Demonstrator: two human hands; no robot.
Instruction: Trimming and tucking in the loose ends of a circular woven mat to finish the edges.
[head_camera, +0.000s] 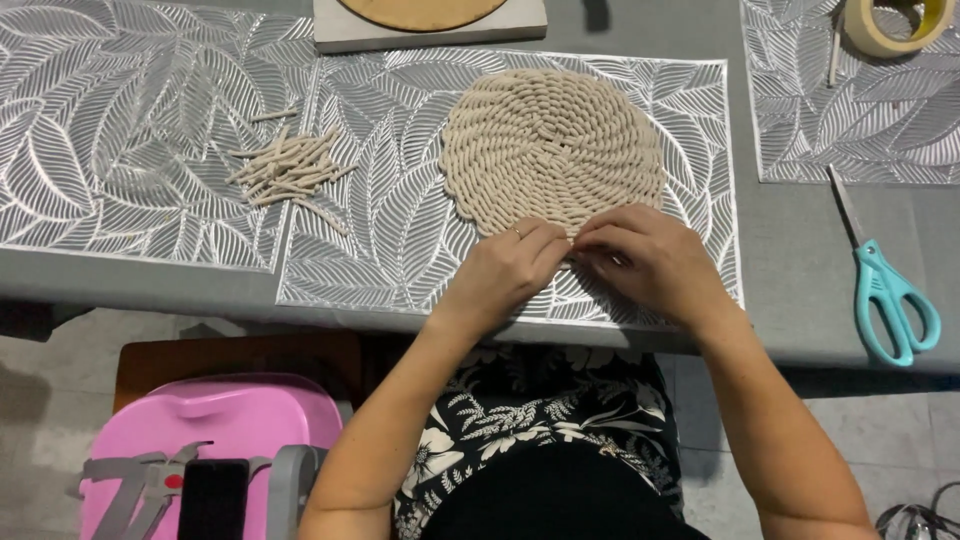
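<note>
Grey table with silver leaf-pattern placemat; coiled cord mat largely formed; left hand and right hand pinch its near edge; cut cord pieces remain unused.

Cream rope mat; turquoise scissors; silver leaf-pattern placemat.

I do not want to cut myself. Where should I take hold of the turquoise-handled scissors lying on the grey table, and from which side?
Probably grip the turquoise-handled scissors by the finger loops, coming from the table's near edge on the right hand side. The loops point toward the person, while the closed metal blades point away.
</note>
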